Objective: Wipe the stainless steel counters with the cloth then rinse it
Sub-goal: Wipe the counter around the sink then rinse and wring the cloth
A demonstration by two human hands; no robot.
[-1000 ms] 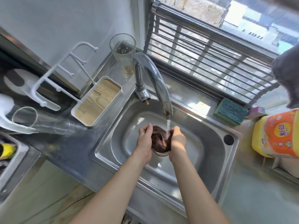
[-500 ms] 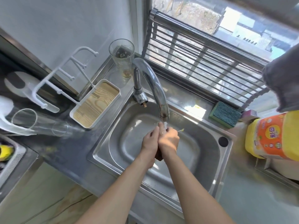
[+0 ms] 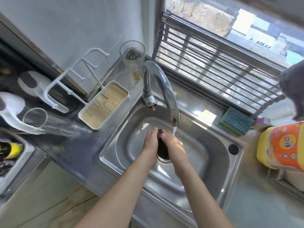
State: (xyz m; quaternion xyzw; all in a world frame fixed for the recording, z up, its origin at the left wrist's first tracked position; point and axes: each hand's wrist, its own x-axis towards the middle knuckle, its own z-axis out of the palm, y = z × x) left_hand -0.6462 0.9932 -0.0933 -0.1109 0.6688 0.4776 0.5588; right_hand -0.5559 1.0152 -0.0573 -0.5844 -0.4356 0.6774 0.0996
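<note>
Pressing the dark cloth (image 3: 162, 145) between both palms, I have my left hand (image 3: 150, 143) and right hand (image 3: 172, 143) closed on it over the sink (image 3: 213, 162), directly above the drain. The cloth's long axis runs toward and away from me, a bunched strip squeezed between the hands, its far end peeking out at the fingertips. What matters next, I judge, is the stream: the water falls from the faucet (image 3: 166, 89) onto the back of my right hand, just to the right of the cloth, so a slight shift right would bring the fabric under it. Counting: one cloth, one faucet, one sink, two hands, one sponge (image 3: 236, 122) on the ledge, two glasses, one upright (image 3: 132, 60), one lying (image 3: 49, 122).
</note>
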